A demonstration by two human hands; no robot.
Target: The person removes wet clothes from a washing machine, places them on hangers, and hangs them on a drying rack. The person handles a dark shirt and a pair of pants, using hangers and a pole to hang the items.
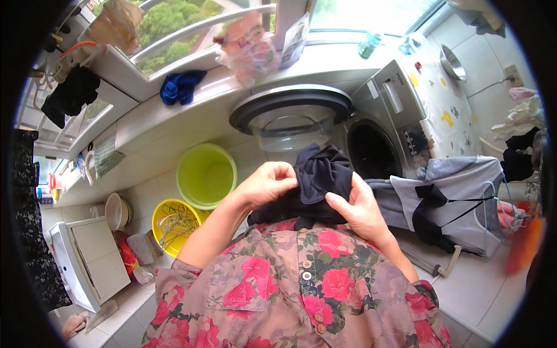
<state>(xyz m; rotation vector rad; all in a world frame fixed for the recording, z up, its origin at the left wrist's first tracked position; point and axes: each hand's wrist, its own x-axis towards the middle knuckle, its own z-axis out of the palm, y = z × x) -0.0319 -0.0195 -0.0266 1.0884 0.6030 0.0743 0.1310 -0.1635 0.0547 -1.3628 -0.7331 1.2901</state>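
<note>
Both my hands hold a bunched black garment (324, 167) close in front of my floral shirt. My left hand (272, 185) pinches its left edge between thumb and fingers. At its right side, my right hand (357, 206) grips the fabric with the thumb on top. Folds hide what kind of garment it is, and part of it hangs down towards my waist. Just beyond it stands a front-loading washing machine (407, 104) with its round glass door (291, 111) swung wide. The drum opening (374, 150) looks dark inside.
Left of me are a green bucket (206, 176) and a yellow basin (174, 226) with wire hangers. Grey and white clothes (457, 191) hang over a rack at my right. A blue cloth (180, 87) lies on the window ledge. A metal bowl (452, 63) leans by the wall.
</note>
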